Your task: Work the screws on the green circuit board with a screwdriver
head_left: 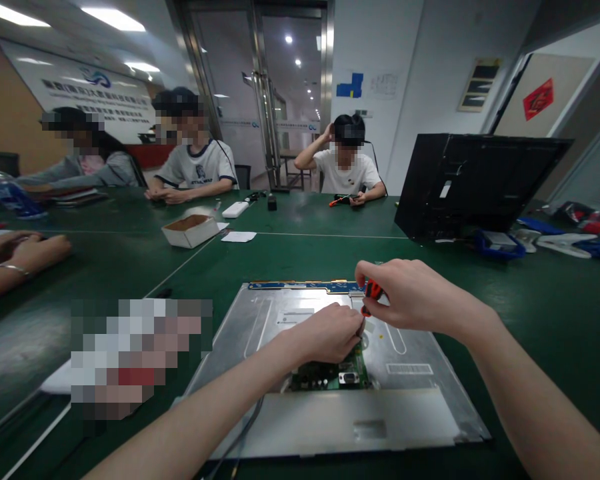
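Metal panel (310, 423) on tabletop (290, 259), 6 o'clock. Right hand (410, 288), panel's 1 o'clock, grips red-black tool (373, 291); left hand (333, 331) curled near circuit board (330, 377), grasp hidden. Judged: tool work; next move needs steady alignment.

The right grip (405, 291) holds a red-and-black tool (373, 291), perhaps a screwdriver, over the metal panel (403, 357).

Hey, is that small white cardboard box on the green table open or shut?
Open. The small white cardboard box shows its brown inside, with no lid across the top.
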Demonstrator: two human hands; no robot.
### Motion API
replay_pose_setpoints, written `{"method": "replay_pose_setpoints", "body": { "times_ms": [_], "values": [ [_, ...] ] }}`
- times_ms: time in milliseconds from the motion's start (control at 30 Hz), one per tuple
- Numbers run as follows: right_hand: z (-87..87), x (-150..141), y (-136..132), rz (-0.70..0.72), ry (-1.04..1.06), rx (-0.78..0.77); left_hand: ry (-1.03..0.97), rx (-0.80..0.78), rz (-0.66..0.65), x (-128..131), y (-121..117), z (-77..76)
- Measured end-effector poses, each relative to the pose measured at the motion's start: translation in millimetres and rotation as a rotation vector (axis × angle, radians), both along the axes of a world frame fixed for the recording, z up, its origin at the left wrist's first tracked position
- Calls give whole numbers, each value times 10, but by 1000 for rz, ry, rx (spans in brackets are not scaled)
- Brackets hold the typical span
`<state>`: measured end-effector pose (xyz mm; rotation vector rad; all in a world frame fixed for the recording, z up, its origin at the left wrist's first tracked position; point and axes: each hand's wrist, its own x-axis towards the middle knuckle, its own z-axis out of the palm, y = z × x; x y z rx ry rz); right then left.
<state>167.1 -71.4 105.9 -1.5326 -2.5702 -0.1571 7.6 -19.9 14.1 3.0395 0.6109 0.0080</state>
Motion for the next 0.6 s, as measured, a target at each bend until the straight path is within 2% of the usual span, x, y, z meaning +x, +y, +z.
{"method": "replay_pose_setpoints", "body": {
  "times_ms": [267,600],
  "values": [
    [17,6,-3,-19,-30,13,-10,26,0,-8,3,-8],
    [8,10,1,11,8,1,-25,19,24,-2,37,-97]
  ]
}}
